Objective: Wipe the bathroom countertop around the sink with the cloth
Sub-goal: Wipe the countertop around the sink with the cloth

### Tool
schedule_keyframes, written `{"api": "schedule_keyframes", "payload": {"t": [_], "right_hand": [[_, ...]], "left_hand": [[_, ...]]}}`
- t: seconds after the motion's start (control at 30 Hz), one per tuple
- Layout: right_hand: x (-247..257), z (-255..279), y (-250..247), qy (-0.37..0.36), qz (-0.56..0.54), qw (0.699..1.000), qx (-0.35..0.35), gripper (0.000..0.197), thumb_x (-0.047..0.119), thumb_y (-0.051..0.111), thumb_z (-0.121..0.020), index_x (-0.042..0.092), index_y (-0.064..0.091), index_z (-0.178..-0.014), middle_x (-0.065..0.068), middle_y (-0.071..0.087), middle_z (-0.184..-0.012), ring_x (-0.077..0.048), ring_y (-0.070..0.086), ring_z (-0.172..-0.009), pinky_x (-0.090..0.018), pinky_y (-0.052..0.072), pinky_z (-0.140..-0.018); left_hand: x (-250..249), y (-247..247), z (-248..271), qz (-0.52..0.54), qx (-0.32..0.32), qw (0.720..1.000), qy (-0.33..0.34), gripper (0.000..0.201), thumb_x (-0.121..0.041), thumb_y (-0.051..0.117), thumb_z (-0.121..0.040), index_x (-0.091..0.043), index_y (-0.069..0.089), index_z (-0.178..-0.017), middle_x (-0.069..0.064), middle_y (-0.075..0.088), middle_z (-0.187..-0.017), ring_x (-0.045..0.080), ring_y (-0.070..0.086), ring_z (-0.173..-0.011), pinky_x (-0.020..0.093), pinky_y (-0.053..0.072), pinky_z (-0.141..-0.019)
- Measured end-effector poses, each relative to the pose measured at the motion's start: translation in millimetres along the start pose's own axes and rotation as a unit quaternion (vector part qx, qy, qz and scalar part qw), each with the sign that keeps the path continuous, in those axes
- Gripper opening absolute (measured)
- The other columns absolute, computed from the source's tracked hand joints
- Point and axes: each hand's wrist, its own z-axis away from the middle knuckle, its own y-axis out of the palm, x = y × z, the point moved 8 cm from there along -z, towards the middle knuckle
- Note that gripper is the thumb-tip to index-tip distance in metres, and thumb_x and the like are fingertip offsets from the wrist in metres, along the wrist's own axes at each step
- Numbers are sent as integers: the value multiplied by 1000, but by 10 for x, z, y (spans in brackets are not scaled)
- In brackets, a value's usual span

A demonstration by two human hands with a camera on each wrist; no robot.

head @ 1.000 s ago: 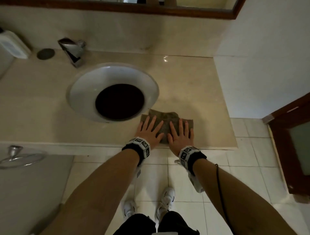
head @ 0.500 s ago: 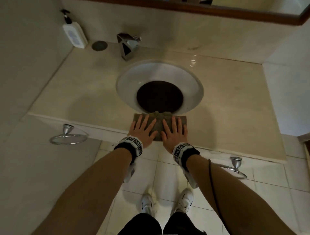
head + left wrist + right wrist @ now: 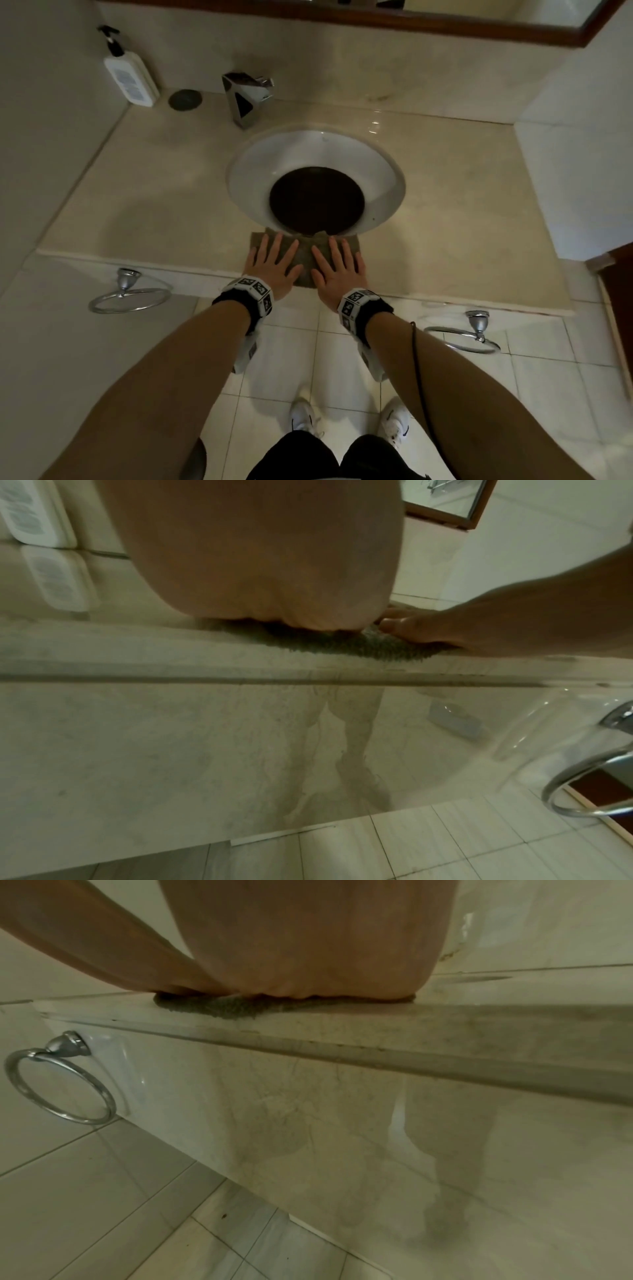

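Observation:
A grey-brown cloth (image 3: 306,255) lies flat on the beige countertop (image 3: 154,192), on the narrow strip between the round white sink (image 3: 376,164) and the front edge. My left hand (image 3: 272,262) and right hand (image 3: 337,269) press down on it side by side, fingers straight and spread, pointing at the sink. The cloth's far edge reaches the sink rim. In the left wrist view the cloth (image 3: 387,649) shows under the heel of the left hand (image 3: 274,561), with the right hand (image 3: 479,626) beside it. In the right wrist view the cloth (image 3: 219,1007) pokes out at the counter's front edge.
A white pump bottle (image 3: 128,77) stands in the back left corner beside a dark round disc (image 3: 185,100). A chrome faucet (image 3: 245,97) sits behind the sink. Two chrome towel rings (image 3: 128,298) (image 3: 469,337) hang below the counter front. A wall (image 3: 575,154) bounds the right side.
Both hands have slid the cloth leftwards along the front strip, from the right of the sink to directly in front of it. The view has swung left as well.

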Motion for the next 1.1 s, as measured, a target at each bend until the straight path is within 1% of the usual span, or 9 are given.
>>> {"api": "schedule_keyframes", "payload": {"t": [0.13, 0.37, 0.6, 0.9, 1.1], "right_hand": [[-381, 70, -49, 29, -1, 1000, -11, 55, 51, 14, -99, 39, 0, -151, 0, -13, -161, -23, -13, -148, -45, -9, -118], [-1241, 257, -86, 79, -16, 996, -31, 55, 52, 15, -99, 41, 1, -151, 1, -13, -161, -22, -12, -148, -46, -6, -119], [-2101, 564, -159, 115, -26, 992, -37, 55, 52, 14, -99, 41, -3, -151, 2, -16, -160, -20, -14, -148, -46, -7, -119], [-3263, 976, -233, 154, -32, 987, -39, 55, 53, 13, -99, 42, -6, -150, 3, -18, -160, -20, -16, -147, -44, -8, -119], [-3879, 1317, -259, 184, -46, 981, -51, 55, 50, 15, -100, 41, -4, -151, 3, -16, -160, -20, -16, -147, -44, -8, -119]], "left_hand": [[-388, 1, -73, -11, -3, 1000, 29, 62, -58, 13, -98, -37, -12, -151, 2, -23, -159, 27, -18, -147, 46, -8, -119], [-1298, 13, -179, -35, -6, 996, 77, 62, -57, 13, -98, -36, -11, -151, 3, -22, -160, 28, -18, -147, 46, -8, -118], [-2216, 67, -257, -50, 7, 993, 104, 62, -58, 11, -98, -37, -15, -150, 3, -25, -158, 26, -21, -146, 44, -11, -118], [-3449, 201, -327, -58, 14, 989, 135, 62, -59, 11, -98, -37, -14, -150, 2, -25, -158, 25, -22, -146, 45, -11, -116], [-4164, 285, -277, -64, 21, 984, 168, 62, -58, 12, -98, -37, -14, -150, 1, -27, -158, 25, -23, -145, 44, -12, -116]]}}
